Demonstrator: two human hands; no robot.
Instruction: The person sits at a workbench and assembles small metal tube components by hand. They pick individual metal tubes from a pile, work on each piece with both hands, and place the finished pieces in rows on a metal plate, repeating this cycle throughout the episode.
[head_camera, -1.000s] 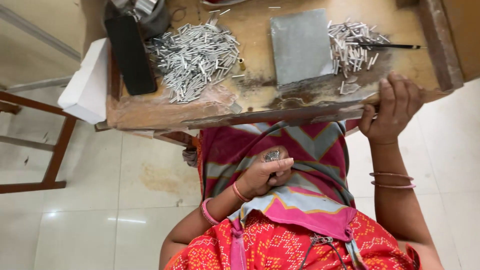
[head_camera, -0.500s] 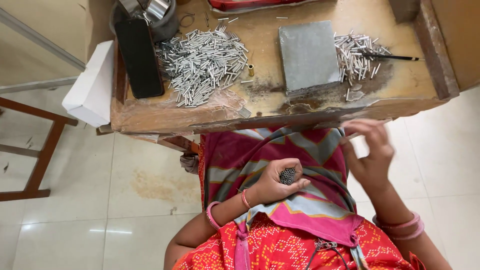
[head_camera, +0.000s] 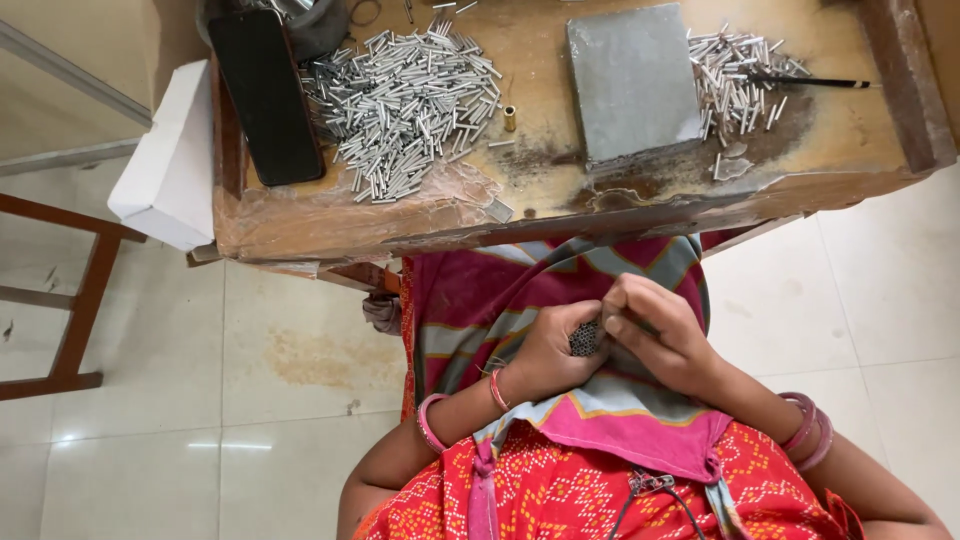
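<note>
Both hands meet over the lap, near the body and below the desk's (head_camera: 330, 225) near edge. The left hand (head_camera: 548, 352) is curled tight around a small bundle of metal tubes (head_camera: 584, 338), whose dark open ends show between its thumb and fingers. The right hand (head_camera: 655, 330) is closed narrow, its fingertips pinching at the bundle from the right, so the two hands touch there. On the desk, far from the hands, a large loose heap of silver tubes (head_camera: 405, 105) lies to the left, with a black phone (head_camera: 265, 95) just beside it further left. A grey stone block (head_camera: 630, 80) sits right of the heap, and a smaller pile of tubes (head_camera: 735, 75) lies at the block's right, a thin dark tool (head_camera: 810, 82) resting across it. A white box (head_camera: 165, 160) juts from the desk's left side.
</note>
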